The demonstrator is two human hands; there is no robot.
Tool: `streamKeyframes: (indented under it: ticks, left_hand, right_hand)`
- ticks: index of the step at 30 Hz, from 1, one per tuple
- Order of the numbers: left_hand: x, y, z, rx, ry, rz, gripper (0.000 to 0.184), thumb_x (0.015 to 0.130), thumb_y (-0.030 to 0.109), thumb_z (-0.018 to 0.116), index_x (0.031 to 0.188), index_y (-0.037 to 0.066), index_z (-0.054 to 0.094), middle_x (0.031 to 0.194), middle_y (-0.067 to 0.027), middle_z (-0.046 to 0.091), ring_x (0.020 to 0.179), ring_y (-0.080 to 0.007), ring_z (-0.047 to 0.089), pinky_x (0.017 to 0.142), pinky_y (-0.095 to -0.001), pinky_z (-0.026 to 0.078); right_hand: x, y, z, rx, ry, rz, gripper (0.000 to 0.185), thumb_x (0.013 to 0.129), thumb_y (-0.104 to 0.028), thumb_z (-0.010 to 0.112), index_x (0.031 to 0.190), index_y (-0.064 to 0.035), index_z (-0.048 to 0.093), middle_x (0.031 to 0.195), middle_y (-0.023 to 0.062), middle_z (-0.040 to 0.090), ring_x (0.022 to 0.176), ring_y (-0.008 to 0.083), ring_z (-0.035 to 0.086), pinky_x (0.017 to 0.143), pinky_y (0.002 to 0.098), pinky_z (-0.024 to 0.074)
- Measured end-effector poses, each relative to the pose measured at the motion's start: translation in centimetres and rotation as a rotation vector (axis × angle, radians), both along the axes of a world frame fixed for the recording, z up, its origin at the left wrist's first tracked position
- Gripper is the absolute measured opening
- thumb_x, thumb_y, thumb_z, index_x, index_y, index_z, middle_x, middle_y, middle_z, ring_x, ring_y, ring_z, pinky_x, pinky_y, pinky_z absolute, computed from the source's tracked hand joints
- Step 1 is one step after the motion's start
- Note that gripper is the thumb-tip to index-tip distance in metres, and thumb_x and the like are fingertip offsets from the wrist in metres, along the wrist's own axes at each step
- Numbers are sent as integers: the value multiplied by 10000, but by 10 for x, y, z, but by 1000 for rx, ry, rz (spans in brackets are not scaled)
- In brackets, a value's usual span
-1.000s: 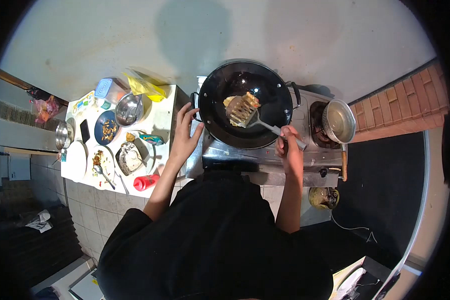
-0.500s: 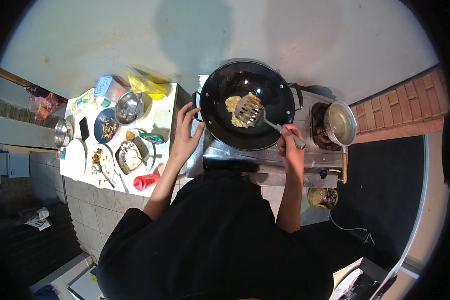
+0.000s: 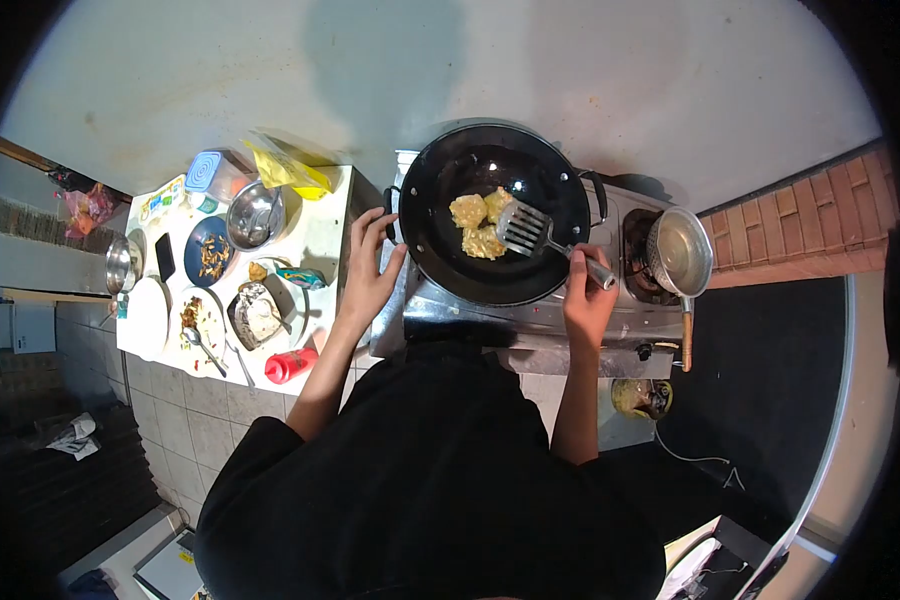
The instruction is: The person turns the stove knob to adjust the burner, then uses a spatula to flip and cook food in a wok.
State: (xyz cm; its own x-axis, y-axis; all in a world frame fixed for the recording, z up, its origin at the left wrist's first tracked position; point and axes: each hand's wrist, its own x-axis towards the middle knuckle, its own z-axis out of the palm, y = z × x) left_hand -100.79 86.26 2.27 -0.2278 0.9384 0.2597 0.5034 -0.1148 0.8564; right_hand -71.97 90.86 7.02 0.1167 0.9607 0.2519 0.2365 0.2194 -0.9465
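Probably soft and fragile, the food [image 3: 483,243] in the wok [image 3: 452,268] is best lifted from beneath; the right hand's [image 3: 587,305] fingers grip the stiff spatula's [image 3: 526,232] handle [image 3: 598,272], the left hand's [image 3: 371,282] spread.

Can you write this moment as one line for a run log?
right hand: holding slotted spatula | left hand: fingers spread at wok handle | food pieces: in wok, left of spatula head | pot: right of wok

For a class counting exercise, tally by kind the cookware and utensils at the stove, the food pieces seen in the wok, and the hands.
Wok: 1
Saucepan: 1
Spatula: 1
Food pieces: 3
Hands, left hand and right hand: 2
Total: 8
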Motion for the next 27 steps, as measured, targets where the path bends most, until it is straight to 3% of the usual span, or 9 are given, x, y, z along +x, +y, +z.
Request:
streamKeyframes:
  ticks: [3, 17, 27]
  left_hand:
    - [0, 0, 0, 1, -11, 1, 420, 887, 64, 634, 1291, 34, 523, 1361, -144, 411, 1204, -289, 495, 991, -359, 445]
    - [0, -1, 1, 8, -32, -15, 422, 887, 54, 635, 1294, 38, 520, 1370, -139, 404, 1212, -283, 499, 986, -359, 461]
    - [1, -1, 1, -2, -50, -22, 433, 885, 36, 626, 1301, 31, 504, 1383, -150, 394, 1214, -286, 499, 988, -359, 463]
  right_hand:
    - [0, -1, 5, -73, -75, 16, 211, 994, -187, 552, 891, -8, 598, 677, -66, 469, 622, 10, 394, 535, 197, 299]
    - [-7, -13, 12, -121, 46, 91, 234, 1001, -216, 547, 895, -18, 610, 617, -66, 461, 512, 2, 393, 451, 203, 306]
    - [-3, -21, 13, -152, 44, 40, 264, 996, -248, 557, 913, -5, 619, 627, -48, 484, 528, 15, 429, 453, 207, 338]
